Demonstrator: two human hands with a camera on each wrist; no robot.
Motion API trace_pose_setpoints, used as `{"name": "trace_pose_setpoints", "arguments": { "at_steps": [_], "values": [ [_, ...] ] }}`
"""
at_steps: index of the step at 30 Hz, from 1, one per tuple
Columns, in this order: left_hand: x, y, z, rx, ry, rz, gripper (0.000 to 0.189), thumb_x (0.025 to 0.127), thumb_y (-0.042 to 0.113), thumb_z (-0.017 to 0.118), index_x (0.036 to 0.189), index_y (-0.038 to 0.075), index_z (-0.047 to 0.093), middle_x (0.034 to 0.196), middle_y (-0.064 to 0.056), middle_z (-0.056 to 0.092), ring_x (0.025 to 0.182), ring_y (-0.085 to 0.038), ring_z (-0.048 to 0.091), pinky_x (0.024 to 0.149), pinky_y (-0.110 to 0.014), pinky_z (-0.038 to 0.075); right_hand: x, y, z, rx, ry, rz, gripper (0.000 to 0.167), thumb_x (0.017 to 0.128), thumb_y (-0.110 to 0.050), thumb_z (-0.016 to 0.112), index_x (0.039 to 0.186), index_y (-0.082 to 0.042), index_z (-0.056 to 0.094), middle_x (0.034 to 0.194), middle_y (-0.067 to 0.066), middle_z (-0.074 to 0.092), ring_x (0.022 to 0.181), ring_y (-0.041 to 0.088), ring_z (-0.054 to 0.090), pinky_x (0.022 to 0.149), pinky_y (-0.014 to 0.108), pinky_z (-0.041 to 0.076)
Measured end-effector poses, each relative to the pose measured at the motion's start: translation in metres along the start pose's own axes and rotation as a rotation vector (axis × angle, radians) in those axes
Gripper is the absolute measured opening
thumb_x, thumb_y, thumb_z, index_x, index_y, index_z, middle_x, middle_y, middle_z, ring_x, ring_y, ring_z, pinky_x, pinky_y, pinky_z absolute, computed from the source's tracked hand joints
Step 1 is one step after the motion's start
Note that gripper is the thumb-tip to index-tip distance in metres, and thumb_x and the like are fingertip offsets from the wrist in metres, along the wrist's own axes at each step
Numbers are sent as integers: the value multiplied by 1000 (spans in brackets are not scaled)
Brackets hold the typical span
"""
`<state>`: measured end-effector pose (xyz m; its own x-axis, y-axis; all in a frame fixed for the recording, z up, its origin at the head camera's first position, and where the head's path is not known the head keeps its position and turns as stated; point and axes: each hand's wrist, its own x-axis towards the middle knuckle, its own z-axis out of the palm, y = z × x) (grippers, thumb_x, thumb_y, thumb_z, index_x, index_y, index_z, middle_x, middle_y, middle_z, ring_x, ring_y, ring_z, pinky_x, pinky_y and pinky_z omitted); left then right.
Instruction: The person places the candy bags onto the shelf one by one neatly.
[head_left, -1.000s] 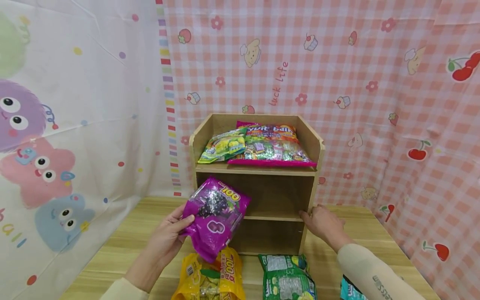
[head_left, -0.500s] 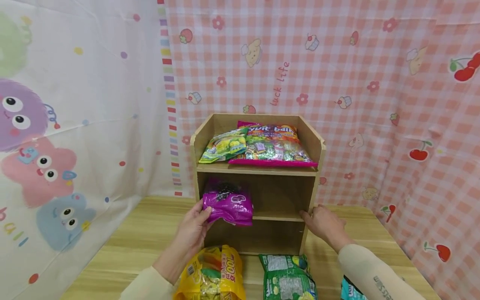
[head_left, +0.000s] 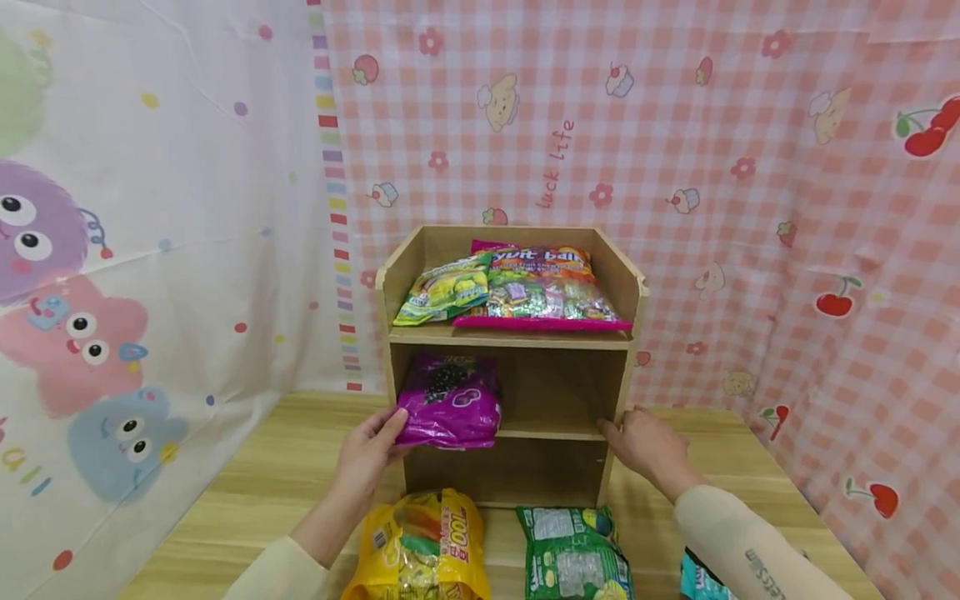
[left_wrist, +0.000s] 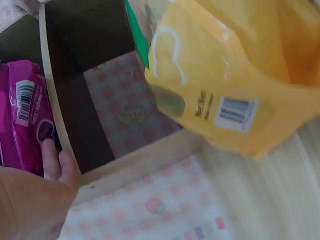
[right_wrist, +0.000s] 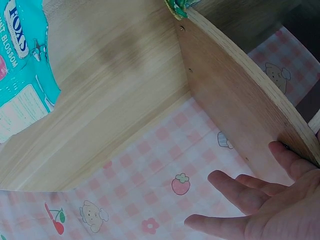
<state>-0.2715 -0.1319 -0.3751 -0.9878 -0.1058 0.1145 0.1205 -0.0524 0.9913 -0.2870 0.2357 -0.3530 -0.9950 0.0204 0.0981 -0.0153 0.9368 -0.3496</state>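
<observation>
My left hand (head_left: pixel 366 454) pinches the left front edge of a purple candy bag (head_left: pixel 450 408), its thumb on top. The bag lies in the left half of the middle tier of a small wooden shelf (head_left: pixel 510 336), its front end at the tier's front edge. In the left wrist view, fingertips show against the barcode side of the purple bag (left_wrist: pixel 25 110). My right hand (head_left: pixel 648 446) grips the shelf's right side panel at middle height, thumb over the front edge. In the right wrist view, its other fingers stretch out beside the panel (right_wrist: pixel 230 95).
On the top tier lie a yellow-green candy bag (head_left: pixel 446 290) and a larger multicoloured candy bag (head_left: pixel 540 287). Before the shelf, on the wooden table (head_left: pixel 247 475), stand a yellow bag (head_left: pixel 420 546) and a green bag (head_left: pixel 576 554). A turquoise bag (head_left: pixel 703 579) lies at front right.
My left hand has brought the purple bag from in front of the shelf into the middle tier, tipping it from upright to lying flat. The right hand stays at the side panel.
</observation>
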Motion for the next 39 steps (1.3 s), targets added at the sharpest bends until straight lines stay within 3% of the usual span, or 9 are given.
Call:
{"name": "trace_pose_setpoints", "arguments": {
  "at_steps": [4,8,14,21,24,26,30,33,39],
  "values": [
    [-1,2,-7,278,129,165,50,97,35,65,131,-2,58,115,-17,65,96,-20,63,85,-31,53,1,-1,1,7,-4,6,49,100,-44,47,94,-1,69,109,23,66,100,49,61,89,85,24],
    [-3,4,-10,536,201,454,48,90,33,74,125,1,62,115,-15,61,107,-29,57,92,-44,47,1,0,1,16,-1,11,50,99,-45,47,95,0,69,107,22,66,101,50,61,89,86,22],
    [-8,3,0,821,141,986,46,82,32,81,113,0,69,107,-12,62,99,-30,59,87,-47,49,1,0,1,15,-9,11,49,99,-45,47,93,-2,69,111,23,66,102,49,60,89,86,21],
    [-11,-4,18,1049,37,1368,45,102,46,51,107,5,70,101,-10,63,91,-27,61,81,-40,53,0,-1,0,17,-13,5,50,100,-45,47,95,-1,70,110,22,66,99,47,62,88,87,20],
    [-11,-8,24,1182,11,1450,46,108,37,35,109,8,70,103,-10,64,92,-26,63,82,-39,54,0,-1,0,18,-15,6,49,99,-45,47,91,-2,69,102,18,67,96,45,62,88,87,21],
    [-10,-11,26,1278,-7,1455,38,109,26,36,113,10,70,107,-11,66,94,-27,63,83,-39,54,0,-1,0,17,-16,7,48,100,-45,47,87,-4,67,100,16,67,95,45,63,88,87,20],
    [-9,-12,30,1420,-13,1447,21,96,10,64,116,13,67,107,-9,65,94,-27,63,80,-38,54,0,0,0,12,-18,7,48,100,-46,46,84,-6,66,97,14,66,92,41,63,87,86,22],
    [-7,-11,34,1447,8,1465,32,82,11,79,111,14,66,100,-7,64,89,-26,62,73,-37,53,0,0,0,10,-17,7,48,99,-46,46,86,-5,66,94,12,65,89,38,63,87,85,25],
    [0,-9,40,1453,14,1448,28,83,12,80,106,15,66,95,-7,63,85,-25,62,70,-37,54,0,-1,1,10,-20,8,47,100,-46,46,83,-5,65,86,10,63,88,38,63,87,85,25]
  ]
}}
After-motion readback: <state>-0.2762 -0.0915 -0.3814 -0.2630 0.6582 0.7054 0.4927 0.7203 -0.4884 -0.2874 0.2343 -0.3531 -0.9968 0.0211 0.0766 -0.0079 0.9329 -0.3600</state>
